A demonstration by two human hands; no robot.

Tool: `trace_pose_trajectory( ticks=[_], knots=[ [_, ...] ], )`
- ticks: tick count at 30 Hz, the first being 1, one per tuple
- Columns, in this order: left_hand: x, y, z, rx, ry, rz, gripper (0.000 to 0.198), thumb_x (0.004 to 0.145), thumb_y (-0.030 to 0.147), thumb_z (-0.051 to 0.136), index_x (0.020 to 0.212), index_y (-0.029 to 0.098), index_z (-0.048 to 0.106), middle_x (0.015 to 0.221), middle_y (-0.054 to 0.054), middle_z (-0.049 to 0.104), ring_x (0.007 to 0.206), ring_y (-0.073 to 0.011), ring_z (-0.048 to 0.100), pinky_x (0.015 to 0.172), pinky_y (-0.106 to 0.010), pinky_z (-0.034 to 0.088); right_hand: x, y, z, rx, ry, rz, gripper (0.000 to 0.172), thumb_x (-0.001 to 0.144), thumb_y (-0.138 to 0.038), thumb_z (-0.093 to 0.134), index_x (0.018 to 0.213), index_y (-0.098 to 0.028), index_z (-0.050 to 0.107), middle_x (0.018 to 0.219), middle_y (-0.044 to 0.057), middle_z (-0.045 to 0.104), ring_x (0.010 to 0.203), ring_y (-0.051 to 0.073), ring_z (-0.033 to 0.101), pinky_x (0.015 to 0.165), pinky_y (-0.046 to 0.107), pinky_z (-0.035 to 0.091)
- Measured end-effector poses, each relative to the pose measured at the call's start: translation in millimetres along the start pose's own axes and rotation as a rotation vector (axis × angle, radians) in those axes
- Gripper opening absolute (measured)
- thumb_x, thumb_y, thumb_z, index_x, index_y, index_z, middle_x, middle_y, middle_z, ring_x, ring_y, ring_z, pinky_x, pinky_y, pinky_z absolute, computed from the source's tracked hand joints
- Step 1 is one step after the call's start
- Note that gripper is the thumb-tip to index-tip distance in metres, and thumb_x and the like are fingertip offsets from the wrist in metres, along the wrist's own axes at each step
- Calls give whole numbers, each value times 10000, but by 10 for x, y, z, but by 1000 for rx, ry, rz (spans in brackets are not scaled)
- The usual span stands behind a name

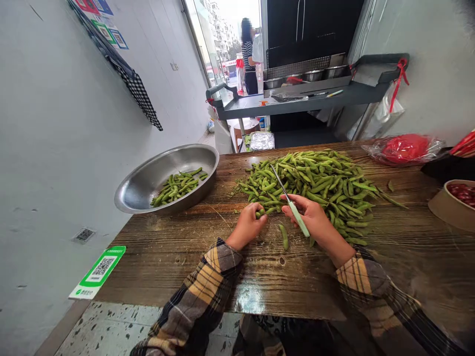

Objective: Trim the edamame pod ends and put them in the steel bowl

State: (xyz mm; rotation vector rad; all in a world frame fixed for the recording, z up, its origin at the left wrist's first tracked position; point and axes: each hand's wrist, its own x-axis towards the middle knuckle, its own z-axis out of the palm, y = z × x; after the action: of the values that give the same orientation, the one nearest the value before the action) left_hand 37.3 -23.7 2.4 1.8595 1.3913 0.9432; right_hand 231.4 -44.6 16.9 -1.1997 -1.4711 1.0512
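Note:
My left hand (248, 225) is closed around a green soybean pod (260, 213), part of which shows at the fingertips. My right hand (313, 220) grips a slim cutting tool (298, 218) with a pale green handle and a narrow metal blade. The blade points away from me over the pods; whether it is a knife or scissors seen edge-on, I cannot tell. Just beyond both hands lies a large heap of soybean pods (315, 178). One loose pod (284, 237) rests on the wood between my hands. At the left, a steel basin (133, 190) contains a smaller batch of pods (176, 188).
The wooden table (178, 262) carries a green QR-code card (100, 272) at its left edge. On the right are a plastic-wrapped red bundle (406, 148) and a tub of dark red pieces (451, 210). Behind stands a grey cart (252, 105); a person (249, 57) is outside the doorway.

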Motion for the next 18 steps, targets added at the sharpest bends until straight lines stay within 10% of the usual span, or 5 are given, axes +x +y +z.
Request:
trace_pose_trajectory(
  ticks=[7, 18],
  knots=[
    [-2, 94, -215, -763, 110, -214, 295, 676, 319, 739, 870, 160, 584, 593, 66, 455, 455, -43, 329, 435, -185, 223, -25, 53, 28, -102, -128, -9, 547, 740, -461, 673, 1206, -177, 633, 814, 37, 691, 727, 197, 628, 653, 303, 506],
    [-59, 141, -187, -634, 98, -146, 250, 745, 371, 707, 842, 170, 594, 541, 72, 422, 443, -49, 324, 430, -192, 234, -78, -60, 77, -329, -227, -8, 614, 725, -429, 669, 1261, -143, 582, 985, 91, 713, 904, 260, 662, 836, 389, 498]
  ],
)
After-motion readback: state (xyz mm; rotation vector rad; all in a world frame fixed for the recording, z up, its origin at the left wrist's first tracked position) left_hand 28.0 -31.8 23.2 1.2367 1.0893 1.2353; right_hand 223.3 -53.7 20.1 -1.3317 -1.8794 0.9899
